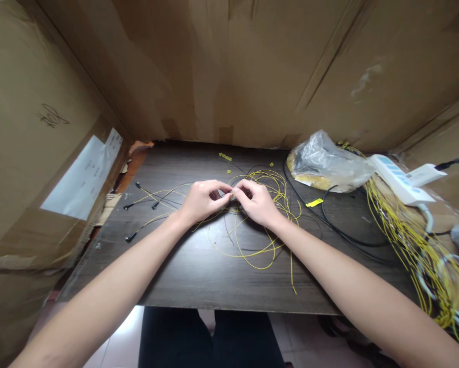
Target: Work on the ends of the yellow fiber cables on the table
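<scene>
My left hand and my right hand meet over the middle of the dark wood-grain table, both closed in a pinch with thumbs and fingertips nearly touching. Thin yellow and black wires run between the fingertips; the exact spot gripped is hidden. To the left of my left hand, several wires end in small black connectors on the tabletop. Loose loops of yellow wire spread around and beyond my right hand, some passing beneath its wrist.
Small yellow pieces lie behind my hands. A clear plastic bag sits at the back right beside a white power strip. A yellow-tagged black cable and a yellow wire bundle occupy the right. Cardboard walls enclose the table.
</scene>
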A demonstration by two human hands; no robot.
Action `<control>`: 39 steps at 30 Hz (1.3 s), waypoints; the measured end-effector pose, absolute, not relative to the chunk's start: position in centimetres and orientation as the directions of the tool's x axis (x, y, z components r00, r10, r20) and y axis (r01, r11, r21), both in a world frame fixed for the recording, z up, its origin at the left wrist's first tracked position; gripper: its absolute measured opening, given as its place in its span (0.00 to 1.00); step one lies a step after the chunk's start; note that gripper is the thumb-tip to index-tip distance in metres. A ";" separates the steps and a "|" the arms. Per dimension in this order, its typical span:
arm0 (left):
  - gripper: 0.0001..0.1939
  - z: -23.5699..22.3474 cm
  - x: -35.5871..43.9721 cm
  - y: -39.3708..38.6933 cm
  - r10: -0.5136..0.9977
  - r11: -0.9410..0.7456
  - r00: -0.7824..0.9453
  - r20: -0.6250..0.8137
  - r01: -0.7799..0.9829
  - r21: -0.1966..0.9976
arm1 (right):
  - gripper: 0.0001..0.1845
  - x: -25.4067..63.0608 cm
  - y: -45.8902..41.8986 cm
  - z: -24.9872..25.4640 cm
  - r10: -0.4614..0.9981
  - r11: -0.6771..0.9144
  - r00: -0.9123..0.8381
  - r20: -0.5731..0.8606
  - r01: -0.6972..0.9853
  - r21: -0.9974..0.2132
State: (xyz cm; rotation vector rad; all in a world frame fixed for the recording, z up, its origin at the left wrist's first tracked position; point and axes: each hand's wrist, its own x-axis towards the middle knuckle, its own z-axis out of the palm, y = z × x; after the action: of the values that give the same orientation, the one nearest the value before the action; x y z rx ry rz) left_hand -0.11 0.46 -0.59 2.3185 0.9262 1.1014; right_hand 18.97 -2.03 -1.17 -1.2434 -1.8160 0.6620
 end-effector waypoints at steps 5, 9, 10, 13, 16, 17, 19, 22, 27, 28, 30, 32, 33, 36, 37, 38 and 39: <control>0.06 -0.8 -0.1 0.5 0.732 -0.677 0.453 0.508 0.402 0.616 | 0.12 19.0 -2.0 -1.3 0.925 0.377 -0.149 0.351 0.490 -0.786; 0.06 -0.9 0.0 0.6 0.722 -0.688 0.458 0.518 0.397 0.608 | 0.15 18.9 -2.0 -1.2 0.924 0.380 -0.157 0.350 0.499 -0.779; 0.06 -0.9 0.0 0.6 0.723 -0.688 0.452 0.522 0.400 0.606 | 0.16 18.9 -2.1 -1.1 0.923 0.379 -0.150 0.353 0.503 -0.777; 0.07 -0.7 0.0 0.6 0.736 -0.677 0.418 0.534 0.414 0.609 | 0.16 18.9 -2.1 -1.1 0.923 0.376 -0.132 0.362 0.508 -0.775; 0.07 -0.6 0.0 0.5 0.737 -0.675 0.406 0.540 0.409 0.615 | 0.16 18.9 -2.1 -1.1 0.923 0.378 -0.142 0.357 0.506 -0.775; 0.07 -0.6 0.0 0.5 0.735 -0.677 0.409 0.540 0.403 0.616 | 0.16 18.9 -2.1 -1.1 0.923 0.379 -0.149 0.354 0.504 -0.776; 0.06 -0.7 0.1 0.5 0.733 -0.679 0.418 0.537 0.395 0.619 | 0.16 19.0 -2.1 -1.1 0.922 0.383 -0.162 0.351 0.501 -0.776; 0.06 -0.7 0.0 0.5 0.729 -0.683 0.429 0.534 0.397 0.613 | 0.16 19.0 -2.1 -1.1 0.920 0.390 -0.175 0.352 0.503 -0.771; 0.06 -0.8 0.0 0.6 0.700 -0.714 0.448 0.557 0.412 0.566 | 0.16 19.0 -2.1 -1.2 0.917 0.396 -0.176 0.358 0.515 -0.760; 0.07 -0.8 0.0 0.7 0.693 -0.721 0.453 0.561 0.417 0.554 | 0.16 19.0 -2.1 -1.2 0.916 0.398 -0.178 0.359 0.516 -0.759; 0.07 -0.9 -0.1 0.7 0.676 -0.737 0.466 0.571 0.425 0.525 | 0.16 19.0 -2.0 -1.2 0.913 0.404 -0.183 0.364 0.516 -0.755; 0.07 -0.9 -0.1 0.7 0.659 -0.752 0.480 0.579 0.426 0.503 | 0.17 19.0 -2.0 -1.2 0.911 0.409 -0.184 0.369 0.522 -0.749; 0.07 -0.9 -0.1 0.7 0.654 -0.757 0.485 0.581 0.425 0.497 | 0.18 19.0 -2.0 -1.2 0.910 0.410 -0.182 0.372 0.529 -0.743; 0.07 -0.9 -0.1 0.6 0.657 -0.754 0.485 0.577 0.415 0.509 | 0.21 19.0 -2.0 -1.1 0.911 0.405 -0.174 0.374 0.549 -0.731; 0.07 -0.8 -0.1 0.5 0.663 -0.748 0.480 0.574 0.412 0.520 | 0.22 19.0 -2.1 -1.1 0.912 0.403 -0.172 0.373 0.549 -0.732; 0.07 -0.8 0.0 0.5 0.671 -0.741 0.472 0.571 0.408 0.533 | 0.23 19.0 -2.1 -1.0 0.913 0.401 -0.171 0.370 0.543 -0.738; 0.06 -0.7 0.0 0.5 0.681 -0.732 0.463 0.568 0.406 0.547 | 0.22 19.0 -2.1 -1.0 0.915 0.399 -0.172 0.366 0.530 -0.748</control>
State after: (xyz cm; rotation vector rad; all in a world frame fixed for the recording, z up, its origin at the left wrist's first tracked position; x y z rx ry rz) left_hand -0.01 0.48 -0.74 2.3816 0.9215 1.1488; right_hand 18.98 -2.13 -1.00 -1.2481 -1.8344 0.5894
